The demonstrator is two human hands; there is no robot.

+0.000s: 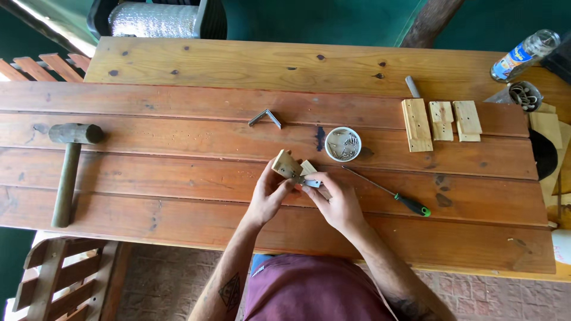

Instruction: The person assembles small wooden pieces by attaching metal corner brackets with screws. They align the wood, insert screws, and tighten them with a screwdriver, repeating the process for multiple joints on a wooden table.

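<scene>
Over the middle of the wooden table [178,178], my left hand [267,193] holds a small wooden block [286,163], tilted up off the boards. My right hand [336,199] grips a second small wooden piece [308,168] with a small metal bracket [309,182] pressed against the two pieces. Both hands touch the same little assembly. A white bowl of screws [343,144] stands just beyond my right hand. Right of that hand lies a screwdriver with a green and black handle [392,193].
A hammer [68,166] lies at the left end. A loose angle bracket [266,117] sits beyond my hands. Three small wood blocks [441,122] lie at the far right, near a jar of metal parts [526,95] and a plastic bottle [524,54]. Chairs stand around the table.
</scene>
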